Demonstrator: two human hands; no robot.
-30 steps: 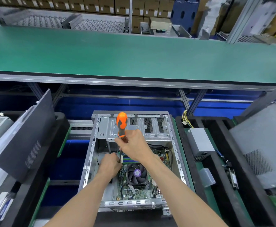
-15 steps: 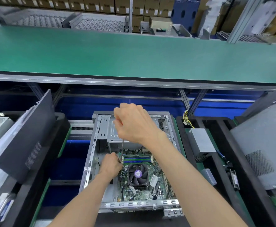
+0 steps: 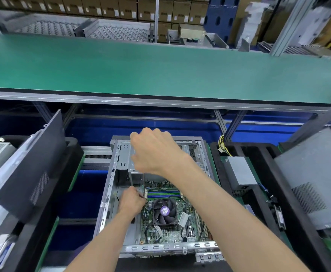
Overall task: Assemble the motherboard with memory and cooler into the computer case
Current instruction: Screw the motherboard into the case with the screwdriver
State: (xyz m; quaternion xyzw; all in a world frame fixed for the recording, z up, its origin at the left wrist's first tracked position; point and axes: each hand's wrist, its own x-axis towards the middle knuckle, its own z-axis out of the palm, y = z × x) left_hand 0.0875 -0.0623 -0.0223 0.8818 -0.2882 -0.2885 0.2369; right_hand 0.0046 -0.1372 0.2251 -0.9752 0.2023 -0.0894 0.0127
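An open grey computer case (image 3: 109, 193) lies flat in front of me with the green motherboard (image 3: 160, 234) inside. The black cooler fan (image 3: 164, 211) sits mid-board, and memory sticks (image 3: 162, 194) lie just beyond it. My right hand (image 3: 156, 154) is above the case's far end, wrapped over the screwdriver's handle, which it hides. The thin metal shaft (image 3: 144, 183) drops straight down to the board's far left corner. My left hand (image 3: 131, 201) is inside the case at that corner, fingertips pinched at the shaft's tip.
A black side panel (image 3: 29, 169) leans on the left. On the right, a black tray holds a grey power supply (image 3: 241, 173) with yellow wires, beside a grey panel (image 3: 313, 177). A green conveyor belt (image 3: 160, 69) runs across behind the case.
My right hand climbed from gripping low on the orange handle to covering its top, hiding it. The screwdriver now stands upright on the corner. My left hand stayed by the tip.
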